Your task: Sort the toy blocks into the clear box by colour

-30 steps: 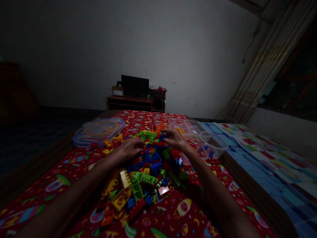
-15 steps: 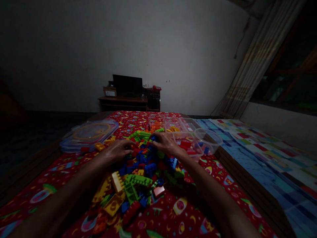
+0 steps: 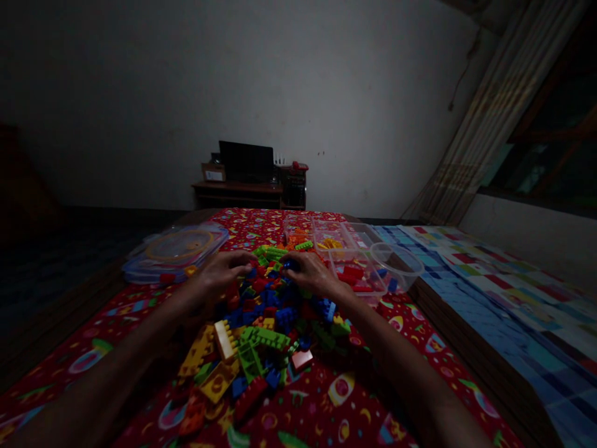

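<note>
A heap of toy building bricks (image 3: 265, 336) in blue, green, yellow and red lies in the middle of the red patterned cloth (image 3: 345, 410). At its far left side, my left hand (image 3: 221, 272) reaches over the bricks with thumb and fingers apart; a blue brick (image 3: 252, 272) is right by its thumb tip. My right hand (image 3: 310, 272) is at the far right of the heap, its fingers closed on a dark blue brick (image 3: 290, 266). A pale pink brick (image 3: 301, 359) lies at the heap's near right edge.
A clear divided box (image 3: 380, 289) holding red, orange and yellow bricks stands back right, with a clear round tub (image 3: 410, 264) beside it. Clear lids (image 3: 140, 272) are stacked back left. A bed with checked sheets (image 3: 508, 311) adjoins the right side.
The view has shifted slightly, so everything sits a little further right. My left hand has moved a little back over the heap. A dark blue brick shows in my right hand's fingers.
</note>
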{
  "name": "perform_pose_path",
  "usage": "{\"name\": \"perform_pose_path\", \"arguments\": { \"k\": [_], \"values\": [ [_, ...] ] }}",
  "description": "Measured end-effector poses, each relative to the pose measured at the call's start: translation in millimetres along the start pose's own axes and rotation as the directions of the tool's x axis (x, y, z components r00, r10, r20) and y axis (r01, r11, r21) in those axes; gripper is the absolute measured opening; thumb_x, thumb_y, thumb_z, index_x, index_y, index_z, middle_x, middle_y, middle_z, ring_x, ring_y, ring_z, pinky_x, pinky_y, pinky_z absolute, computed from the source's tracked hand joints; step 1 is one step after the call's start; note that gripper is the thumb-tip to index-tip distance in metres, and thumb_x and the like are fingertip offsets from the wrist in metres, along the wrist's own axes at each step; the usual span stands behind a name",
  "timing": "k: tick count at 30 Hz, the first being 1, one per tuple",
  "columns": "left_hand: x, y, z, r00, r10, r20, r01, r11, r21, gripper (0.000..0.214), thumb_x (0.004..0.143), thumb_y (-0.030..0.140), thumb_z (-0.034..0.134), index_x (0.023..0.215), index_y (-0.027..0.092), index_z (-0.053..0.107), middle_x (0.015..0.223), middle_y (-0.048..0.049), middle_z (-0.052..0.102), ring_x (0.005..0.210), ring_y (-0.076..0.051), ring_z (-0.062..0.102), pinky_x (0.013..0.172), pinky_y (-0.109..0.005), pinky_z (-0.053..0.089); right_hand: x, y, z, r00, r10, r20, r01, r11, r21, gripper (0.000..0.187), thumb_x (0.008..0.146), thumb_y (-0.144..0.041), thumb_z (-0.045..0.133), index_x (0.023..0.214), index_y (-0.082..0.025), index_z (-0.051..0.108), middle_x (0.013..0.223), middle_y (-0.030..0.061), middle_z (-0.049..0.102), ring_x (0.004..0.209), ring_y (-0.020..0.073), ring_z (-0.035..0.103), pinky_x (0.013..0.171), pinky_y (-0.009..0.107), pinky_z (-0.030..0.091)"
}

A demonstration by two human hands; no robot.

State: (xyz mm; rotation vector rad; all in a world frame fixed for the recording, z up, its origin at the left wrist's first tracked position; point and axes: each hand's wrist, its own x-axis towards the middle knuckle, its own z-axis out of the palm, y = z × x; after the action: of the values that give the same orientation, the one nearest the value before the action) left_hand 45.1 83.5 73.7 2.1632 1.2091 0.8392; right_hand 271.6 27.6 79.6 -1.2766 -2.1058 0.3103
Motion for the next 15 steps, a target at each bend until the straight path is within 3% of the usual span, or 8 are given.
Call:
{"name": "perform_pose_path", "arguments": {
  "k": [3, 8, 12, 15],
  "values": [
    [-4, 16, 0.9, 0.998, -0.027, -0.048, 0.019, 0.984, -0.178, 0.046, 0.064, 0.054, 0.065, 0.094, 0.019, 0.069, 0.097, -0.0065, 0.074, 0.090, -0.027, 0.067, 0.083, -0.037, 0.053, 0, -4, 2, 0.999, -0.010, -0.031, 0.013, 0.995, 0.102, 0.026, 0.082, -0.023, 0.064, 0.108, -0.018, 0.067, 0.101, 0.0046, 0.071, 0.093, 0.0172, 0.064, 0.079, 0.026, 0.046],
    [-15, 45, 15.0, 0.997, -0.025, -0.072, 0.004, 0.959, -0.282, 0.045, 0.065, 0.055, 0.068, 0.092, 0.019, 0.069, 0.095, -0.0046, 0.074, 0.092, -0.027, 0.067, 0.084, -0.036, 0.054, -2, -12, 9, 0.996, -0.090, -0.027, 0.093, 0.973, 0.212, 0.032, 0.082, -0.028, 0.064, 0.113, -0.020, 0.064, 0.104, 0.0037, 0.070, 0.093, 0.0164, 0.064, 0.079, 0.025, 0.046],
    [-16, 48, 20.3, 0.993, -0.044, -0.106, 0.009, 0.950, -0.312, 0.046, 0.067, 0.055, 0.066, 0.095, 0.019, 0.068, 0.095, -0.0041, 0.074, 0.089, -0.026, 0.068, 0.082, -0.036, 0.054, -1, -12, 3, 0.995, -0.083, -0.054, 0.087, 0.995, 0.059, 0.027, 0.082, -0.023, 0.062, 0.109, -0.018, 0.065, 0.095, 0.0038, 0.070, 0.084, 0.0157, 0.064, 0.072, 0.024, 0.044],
    [-15, 47, 14.3, 0.988, -0.067, -0.136, 0.025, 0.957, -0.288, 0.046, 0.069, 0.056, 0.062, 0.096, 0.019, 0.068, 0.092, -0.0041, 0.073, 0.084, -0.024, 0.069, 0.080, -0.036, 0.055, 1, 1, -23, 0.993, -0.022, -0.117, 0.008, 0.992, -0.123, 0.027, 0.080, -0.015, 0.057, 0.107, -0.018, 0.064, 0.093, 0.0044, 0.069, 0.082, 0.0160, 0.062, 0.070, 0.024, 0.042]
  ]
}}
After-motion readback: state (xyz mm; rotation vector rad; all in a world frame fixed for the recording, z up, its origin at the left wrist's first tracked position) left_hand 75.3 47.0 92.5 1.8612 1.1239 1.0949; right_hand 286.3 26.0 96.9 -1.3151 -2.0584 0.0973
